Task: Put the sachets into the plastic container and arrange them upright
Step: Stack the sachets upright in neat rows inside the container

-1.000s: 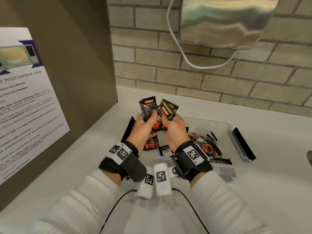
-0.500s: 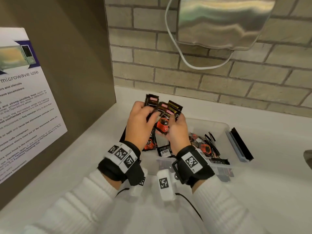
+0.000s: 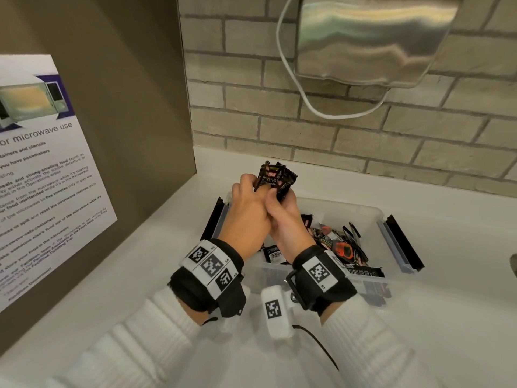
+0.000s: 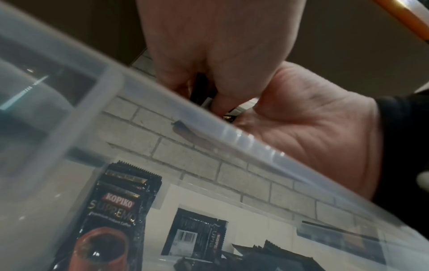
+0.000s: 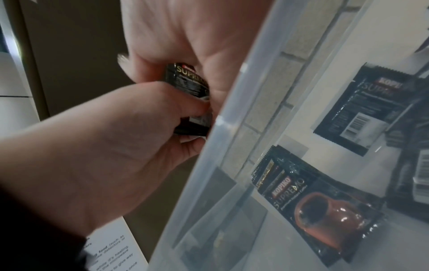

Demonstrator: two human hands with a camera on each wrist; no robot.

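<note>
Sachets point(image 3: 275, 179) now bunched, over white counter point(image 3: 173, 239)

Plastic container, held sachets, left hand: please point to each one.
plastic container point(image 3: 379, 217), head view, far right rim.
held sachets point(image 3: 275, 177), head view, front sachet's label.
left hand point(image 3: 246, 211), head view, its back.

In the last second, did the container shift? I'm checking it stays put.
Cannot tell. The plastic container sits by the brick wall as before; its small shift in frame matches the head camera's own movement.
</note>
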